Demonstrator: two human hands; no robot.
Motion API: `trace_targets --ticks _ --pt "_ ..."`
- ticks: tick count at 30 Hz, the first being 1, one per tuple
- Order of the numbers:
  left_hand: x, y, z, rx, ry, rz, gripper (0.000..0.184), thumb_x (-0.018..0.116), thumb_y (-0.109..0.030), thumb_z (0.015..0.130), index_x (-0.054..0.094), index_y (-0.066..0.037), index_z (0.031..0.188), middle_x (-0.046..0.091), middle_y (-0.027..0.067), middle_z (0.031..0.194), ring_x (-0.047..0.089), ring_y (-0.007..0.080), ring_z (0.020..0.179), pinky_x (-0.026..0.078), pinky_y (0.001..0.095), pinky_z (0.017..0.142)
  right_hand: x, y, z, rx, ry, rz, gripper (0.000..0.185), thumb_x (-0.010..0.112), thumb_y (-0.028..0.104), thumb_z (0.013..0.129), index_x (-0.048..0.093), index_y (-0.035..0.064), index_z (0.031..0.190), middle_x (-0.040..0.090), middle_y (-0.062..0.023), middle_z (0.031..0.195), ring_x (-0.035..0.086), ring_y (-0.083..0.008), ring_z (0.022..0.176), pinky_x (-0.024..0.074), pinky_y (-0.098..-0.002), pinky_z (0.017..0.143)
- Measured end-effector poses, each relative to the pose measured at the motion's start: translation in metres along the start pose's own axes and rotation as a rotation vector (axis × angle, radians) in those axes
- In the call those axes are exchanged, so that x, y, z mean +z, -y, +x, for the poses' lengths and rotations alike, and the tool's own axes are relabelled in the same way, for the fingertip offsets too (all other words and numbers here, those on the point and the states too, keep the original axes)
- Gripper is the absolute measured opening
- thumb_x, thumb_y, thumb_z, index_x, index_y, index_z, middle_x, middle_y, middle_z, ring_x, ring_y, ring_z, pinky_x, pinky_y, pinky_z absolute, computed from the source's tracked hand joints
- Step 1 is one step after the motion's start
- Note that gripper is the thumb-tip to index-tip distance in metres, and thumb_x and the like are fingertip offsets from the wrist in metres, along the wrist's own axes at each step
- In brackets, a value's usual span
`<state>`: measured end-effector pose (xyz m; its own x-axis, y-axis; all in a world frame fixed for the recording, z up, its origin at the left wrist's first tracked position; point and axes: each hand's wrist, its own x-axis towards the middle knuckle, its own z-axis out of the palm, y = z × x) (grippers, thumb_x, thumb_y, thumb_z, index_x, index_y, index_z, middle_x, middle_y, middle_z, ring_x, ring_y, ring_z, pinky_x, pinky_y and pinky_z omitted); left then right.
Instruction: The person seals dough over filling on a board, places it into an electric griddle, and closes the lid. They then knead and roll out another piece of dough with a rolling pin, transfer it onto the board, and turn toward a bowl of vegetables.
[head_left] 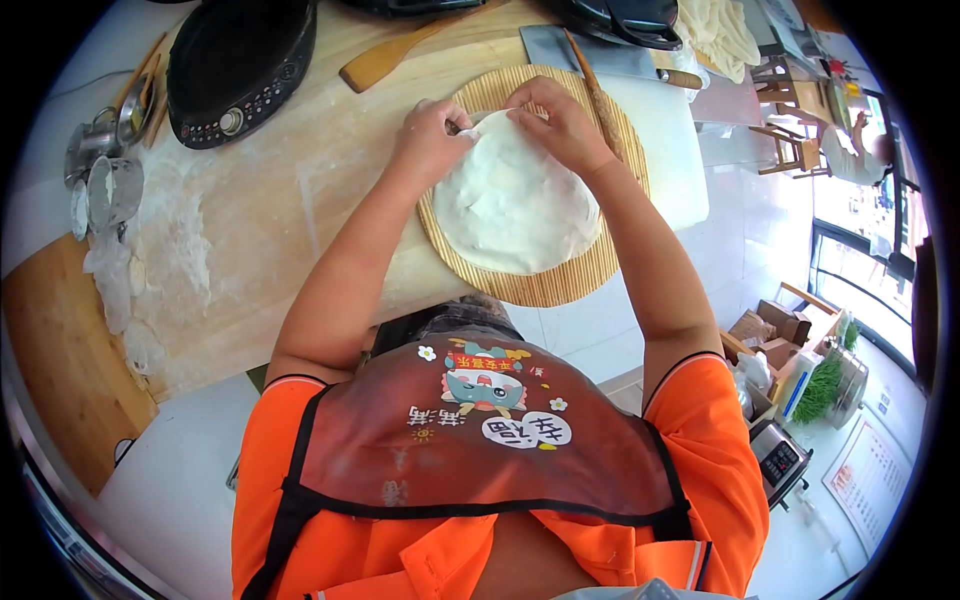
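Observation:
A round, pale sheet of dough [515, 215] lies on a ribbed round bamboo mat [470, 272], its surface slightly bumpy. At the dough's far edge, my left hand [436, 135] pinches the rim between thumb and fingers. My right hand [556, 122] is closed on the same far rim, a little to the right, with the thumb over the dough. Whether anything lies beneath the dough is hidden. Just right of my right hand, a thin wooden rolling pin [596, 95] lies across the mat's edge.
Beyond the mat are a wooden spatula [385, 62] and a broad-bladed knife [630, 58]. A black electric griddle [240, 70] stands at the far left. Flour dusts the wooden table [270, 220], with metal cups and a sieve [114, 190] at its left edge. A person [855, 150] sits far right.

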<state>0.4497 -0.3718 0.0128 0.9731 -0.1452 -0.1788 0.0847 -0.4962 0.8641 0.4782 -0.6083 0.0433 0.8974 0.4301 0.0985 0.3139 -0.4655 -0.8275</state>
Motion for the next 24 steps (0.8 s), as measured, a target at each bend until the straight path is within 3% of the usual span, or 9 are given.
trace_targets --ticks 2,5,8,11,14,17,20,24 --pt "-0.002 -0.006 -0.007 0.057 -0.046 0.02 0.02 0.08 -0.018 0.084 0.068 -0.006 0.095 0.068 0.0128 0.098 0.068 0.0275 0.088 0.054 0.0405 0.08 0.001 0.003 -0.002 0.038 -0.023 -0.028 0.012 0.071 0.013 0.092 0.07 0.0051 0.101 0.067 -0.0106 0.105 0.063 -0.0286 0.105 0.0552 -0.0408 0.089" --pt "-0.01 -0.029 -0.02 -0.089 -0.056 -0.143 0.02 0.078 -0.014 0.085 0.066 -0.005 0.099 0.07 0.0117 0.093 0.068 0.0275 0.082 0.055 0.0393 0.078 0.004 0.001 -0.001 0.066 -0.033 -0.055 0.013 0.072 0.013 0.093 0.069 0.0034 0.101 0.065 -0.0091 0.102 0.063 -0.025 0.1 0.0522 -0.0365 0.087" --pt "-0.011 -0.023 -0.017 -0.15 -0.05 -0.126 0.017 0.074 -0.01 0.09 0.065 -0.003 0.102 0.07 0.0064 0.088 0.066 0.0177 0.081 0.054 0.0324 0.077 0.01 -0.005 0.003 0.078 -0.046 -0.099 0.014 0.072 0.015 0.091 0.07 0.0039 0.098 0.067 -0.0106 0.096 0.064 -0.028 0.095 0.052 -0.0384 0.083" --pt "0.002 -0.003 -0.007 -0.059 -0.112 -0.054 0.017 0.072 -0.009 0.09 0.066 -0.003 0.104 0.071 0.0086 0.089 0.069 0.0226 0.081 0.055 0.0351 0.078 0.013 -0.013 0.006 0.066 -0.053 -0.157 0.014 0.072 0.017 0.089 0.071 0.0048 0.096 0.068 -0.0124 0.094 0.064 -0.0313 0.092 0.0522 -0.0412 0.083" --pt "0.007 0.002 -0.001 0.041 -0.169 0.101 0.016 0.07 -0.006 0.088 0.066 -0.004 0.104 0.071 0.0158 0.11 0.069 0.033 0.097 0.055 0.0407 0.085 0.014 -0.019 0.011 0.065 -0.03 -0.224 0.015 0.072 0.018 0.089 0.071 0.005 0.096 0.069 -0.013 0.095 0.065 -0.0327 0.094 0.0521 -0.0428 0.084" --pt "0.002 -0.009 -0.016 0.222 -0.297 0.338 0.029 0.072 -0.008 0.087 0.065 -0.004 0.115 0.062 0.0183 0.132 0.062 0.0357 0.117 0.051 0.0444 0.099 0.014 -0.016 0.013 0.054 -0.012 -0.267 0.017 0.072 0.02 0.089 0.072 0.0053 0.097 0.069 -0.0131 0.096 0.065 -0.0338 0.096 0.0522 -0.0439 0.086" --pt "0.026 -0.005 -0.032 0.458 -0.048 0.464 0.055 0.067 -0.028 0.098 0.053 -0.003 0.145 0.047 0.02 0.155 0.041 0.0363 0.147 0.031 0.0491 0.121 0.016 -0.023 0.013 0.025 -0.067 -0.293 0.017 0.072 0.021 0.09 0.073 0.006 0.099 0.07 -0.0128 0.098 0.065 -0.0347 0.098 0.0522 -0.0446 0.088" --pt "0.027 -0.02 -0.056 0.414 0.077 0.535 0.064 0.06 -0.035 0.103 0.041 -0.003 0.154 0.035 0.0204 0.164 0.028 0.0357 0.156 0.017 0.0564 0.126 0.001 -0.041 -0.008 0.086 -0.305 -0.295 0.016 0.069 0.019 0.092 0.075 0.0068 0.101 0.07 -0.0122 0.1 0.066 -0.0355 0.102 0.0523 -0.0451 0.09"
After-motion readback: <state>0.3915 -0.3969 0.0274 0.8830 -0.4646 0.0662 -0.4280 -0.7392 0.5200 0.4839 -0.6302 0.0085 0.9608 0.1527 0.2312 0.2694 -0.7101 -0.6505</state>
